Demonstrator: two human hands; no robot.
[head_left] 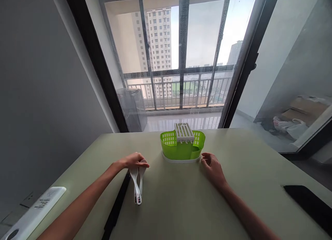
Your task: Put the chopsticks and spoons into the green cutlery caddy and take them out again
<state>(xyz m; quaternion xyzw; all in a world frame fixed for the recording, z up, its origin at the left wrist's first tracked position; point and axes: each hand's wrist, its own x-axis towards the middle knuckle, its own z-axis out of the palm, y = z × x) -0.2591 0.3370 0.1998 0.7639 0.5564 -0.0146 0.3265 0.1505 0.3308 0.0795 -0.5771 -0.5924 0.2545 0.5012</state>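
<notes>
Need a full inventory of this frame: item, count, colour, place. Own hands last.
Table: 1, pale green, foreground
Basket: 1, green, far part of table
Base: 1, white, under basket
Slotted rack: 1, white, on basket's front
Spoons: 2 visible, white, in left hand
Long strip: 1, black, left of spoons
Printed device: 1, white, table's left edge
Flat object: 1, black, right side
Window frame: several bars, dark, beyond table
Railing: 1, grey, behind window
Tower: 1 large, pale, outside
Left hand: 1, bare, gripping spoons
Right hand: 1, bare, at basket's right end; contact unclear
</notes>
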